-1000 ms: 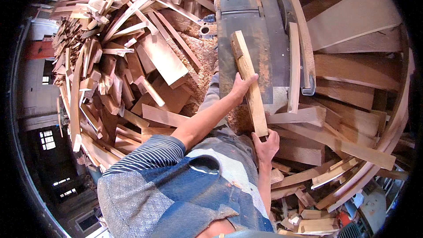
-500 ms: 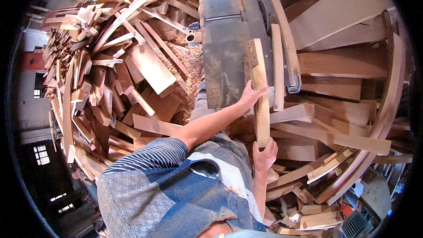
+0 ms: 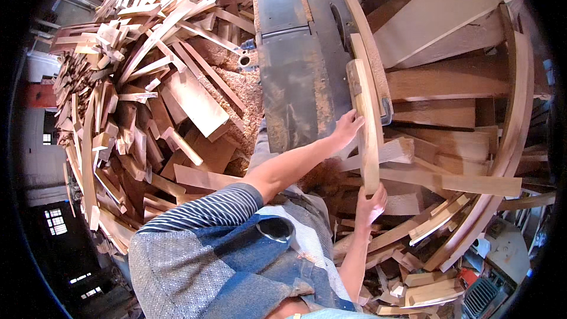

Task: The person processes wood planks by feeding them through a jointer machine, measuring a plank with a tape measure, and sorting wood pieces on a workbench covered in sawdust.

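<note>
A pale wooden strip [image 3: 367,124] lies lengthwise along the right side of the dark metal bed of a jointer-like machine [image 3: 289,77], its near end sticking out past the bed. My left hand [image 3: 347,127] grips the strip's left side around the middle, thumb and fingers against the wood. At the near end, my right hand [image 3: 371,205] holds the butt of the strip between thumb and fingers. A second, thinner strip [image 3: 358,46] runs beside it against the long wooden fence [image 3: 373,41]. Sawdust streaks the bed.
Heaped offcuts [image 3: 112,106] and wood shavings [image 3: 248,91] fill the floor on the left. Stacked boards [image 3: 449,82] spread out on the right, crossed by a long curved plank [image 3: 512,124]. A round metal fitting [image 3: 244,60] juts from the machine's left side.
Both hands have shifted the wooden strip rightward, off the bed's middle toward the fence, where it now overlaps the thinner strip. The view has swung slightly.
</note>
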`<action>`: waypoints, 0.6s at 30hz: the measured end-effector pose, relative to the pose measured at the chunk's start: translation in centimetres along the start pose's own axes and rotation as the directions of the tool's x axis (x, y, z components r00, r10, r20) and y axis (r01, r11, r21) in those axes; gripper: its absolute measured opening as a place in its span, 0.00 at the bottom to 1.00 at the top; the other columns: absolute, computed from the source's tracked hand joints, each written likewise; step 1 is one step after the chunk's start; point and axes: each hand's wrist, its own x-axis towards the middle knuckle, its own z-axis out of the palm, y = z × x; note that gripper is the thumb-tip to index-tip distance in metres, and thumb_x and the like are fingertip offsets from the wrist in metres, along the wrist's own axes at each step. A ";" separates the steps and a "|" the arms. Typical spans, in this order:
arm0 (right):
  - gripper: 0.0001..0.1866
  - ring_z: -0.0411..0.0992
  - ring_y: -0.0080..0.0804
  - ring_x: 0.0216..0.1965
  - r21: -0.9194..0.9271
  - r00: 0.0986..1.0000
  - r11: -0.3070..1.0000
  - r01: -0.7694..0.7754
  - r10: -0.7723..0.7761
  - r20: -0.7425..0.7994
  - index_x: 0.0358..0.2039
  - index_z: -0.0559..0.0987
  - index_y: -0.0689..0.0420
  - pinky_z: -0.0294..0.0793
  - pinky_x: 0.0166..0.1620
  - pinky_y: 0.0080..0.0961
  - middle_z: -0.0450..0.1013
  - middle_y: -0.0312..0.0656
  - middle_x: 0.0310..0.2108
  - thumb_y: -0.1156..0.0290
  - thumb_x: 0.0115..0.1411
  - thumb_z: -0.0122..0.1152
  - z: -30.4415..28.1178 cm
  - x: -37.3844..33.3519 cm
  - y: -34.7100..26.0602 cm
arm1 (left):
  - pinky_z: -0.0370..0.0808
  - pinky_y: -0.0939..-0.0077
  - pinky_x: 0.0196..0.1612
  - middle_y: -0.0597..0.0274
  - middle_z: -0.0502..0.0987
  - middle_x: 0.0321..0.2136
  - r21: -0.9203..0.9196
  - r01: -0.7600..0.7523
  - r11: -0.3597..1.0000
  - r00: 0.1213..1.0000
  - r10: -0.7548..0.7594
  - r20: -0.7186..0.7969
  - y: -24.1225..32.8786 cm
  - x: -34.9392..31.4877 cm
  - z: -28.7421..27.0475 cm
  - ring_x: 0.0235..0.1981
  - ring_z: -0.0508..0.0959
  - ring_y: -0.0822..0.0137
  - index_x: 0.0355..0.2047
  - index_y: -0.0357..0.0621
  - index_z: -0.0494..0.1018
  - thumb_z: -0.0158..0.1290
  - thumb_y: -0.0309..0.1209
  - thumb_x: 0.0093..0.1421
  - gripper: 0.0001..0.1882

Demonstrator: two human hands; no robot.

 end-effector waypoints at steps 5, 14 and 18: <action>0.31 0.73 0.57 0.50 -0.009 0.997 1.000 -0.030 0.030 0.076 0.52 0.74 0.66 0.74 0.54 0.48 0.75 0.56 0.47 0.69 0.50 0.76 1.2 3.1 0.5 | 0.70 0.70 0.55 0.61 0.79 0.49 -0.167 0.044 0.985 0.998 -0.049 -0.025 2.3 2.3 0.5 0.49 0.75 0.70 0.58 0.35 0.71 0.53 0.35 0.72 0.20; 0.25 0.73 0.59 0.43 0.079 0.989 0.994 -0.077 0.066 0.129 0.47 0.76 0.62 0.74 0.47 0.51 0.75 0.55 0.40 0.71 0.48 0.74 1.1 5.2 -1.4 | 0.72 0.71 0.47 0.62 0.78 0.43 -0.285 0.089 0.954 0.995 -0.073 0.065 1.3 3.7 -0.7 0.44 0.75 0.70 0.52 0.36 0.72 0.56 0.40 0.69 0.20; 0.22 0.74 0.55 0.41 0.068 0.999 0.998 0.013 -0.016 0.043 0.43 0.76 0.61 0.75 0.45 0.48 0.75 0.50 0.38 0.74 0.46 0.71 0.1 4.3 -3.0 | 0.73 0.67 0.51 0.59 0.75 0.50 -0.318 0.180 0.931 0.983 -0.185 0.013 4.0 1.3 -1.0 0.48 0.76 0.66 0.59 0.40 0.65 0.61 0.49 0.65 0.33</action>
